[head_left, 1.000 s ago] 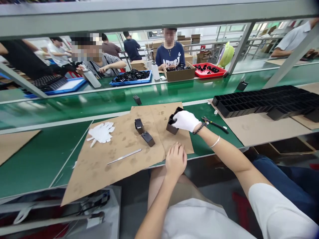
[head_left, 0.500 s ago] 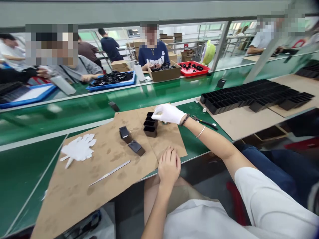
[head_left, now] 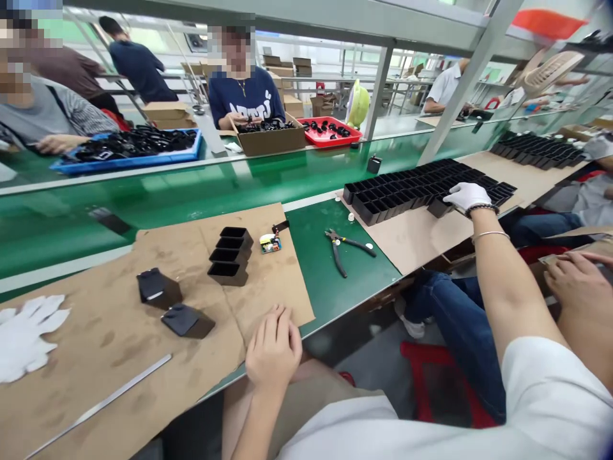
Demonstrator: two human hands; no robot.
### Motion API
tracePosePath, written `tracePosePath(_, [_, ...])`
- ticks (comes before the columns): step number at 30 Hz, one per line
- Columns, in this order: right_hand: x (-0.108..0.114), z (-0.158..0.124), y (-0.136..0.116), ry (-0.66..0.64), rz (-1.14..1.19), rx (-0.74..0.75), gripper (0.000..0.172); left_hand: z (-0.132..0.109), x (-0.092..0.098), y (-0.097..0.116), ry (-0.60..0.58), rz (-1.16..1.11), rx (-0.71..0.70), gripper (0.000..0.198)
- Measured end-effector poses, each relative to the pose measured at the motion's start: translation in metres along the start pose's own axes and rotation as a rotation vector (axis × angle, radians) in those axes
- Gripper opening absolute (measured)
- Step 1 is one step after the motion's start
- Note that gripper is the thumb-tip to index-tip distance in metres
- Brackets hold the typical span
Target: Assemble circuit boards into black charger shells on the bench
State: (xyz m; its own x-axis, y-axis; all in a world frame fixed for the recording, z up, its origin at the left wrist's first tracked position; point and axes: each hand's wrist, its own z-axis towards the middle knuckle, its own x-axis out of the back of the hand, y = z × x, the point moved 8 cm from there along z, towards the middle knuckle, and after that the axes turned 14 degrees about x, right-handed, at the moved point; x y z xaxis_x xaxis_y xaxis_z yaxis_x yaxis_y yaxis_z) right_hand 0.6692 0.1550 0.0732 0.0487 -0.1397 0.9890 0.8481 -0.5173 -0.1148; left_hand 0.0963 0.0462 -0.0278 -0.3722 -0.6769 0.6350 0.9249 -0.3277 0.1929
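My right hand (head_left: 467, 195), in a white glove, reaches far out to the right. Its fingers are bent down over an open black box (head_left: 438, 207) at the front of the rows of black boxes (head_left: 407, 185); the palm hides part of the grip. My bare left hand (head_left: 274, 348) lies on the near edge of the brown cardboard sheet (head_left: 261, 287), fingers extended, with nothing held. In front of it stands a short row of open black boxes (head_left: 230, 257). Two closed black boxes, one farther (head_left: 159, 289) and one nearer (head_left: 188, 321), lie to the left.
Pliers (head_left: 342, 246) rest on the green table beside a small circuit board (head_left: 271, 243). A metal strip (head_left: 103, 402) and a white glove (head_left: 26, 338) lie at left. Opposite, a co-worker (head_left: 246, 96) sits behind a cardboard box (head_left: 272, 140) and a red tray (head_left: 330, 135).
My right hand has moved from the short row of boxes to the large group at right. The view has turned right. My left hand stays on the cardboard edge.
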Motion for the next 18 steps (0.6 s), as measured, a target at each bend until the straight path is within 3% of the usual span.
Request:
tracePosePath(3, [-0.019,0.015,0.025,-0.078,-0.026,0.055,0.034,-0.001,-0.001,0.0,0.007,0.019,-0.024,0.026])
tracePosePath(9, [-0.032,0.049,0.033,-0.156,-0.082,0.077,0.027,-0.002,-0.003,-0.001,-0.007,0.037,-0.046,0.031])
tracePosePath(18, [-0.029,0.046,0.04,-0.09,-0.075,0.167,0.036,-0.002,0.0,0.001,0.021,0.053,-0.064,0.031])
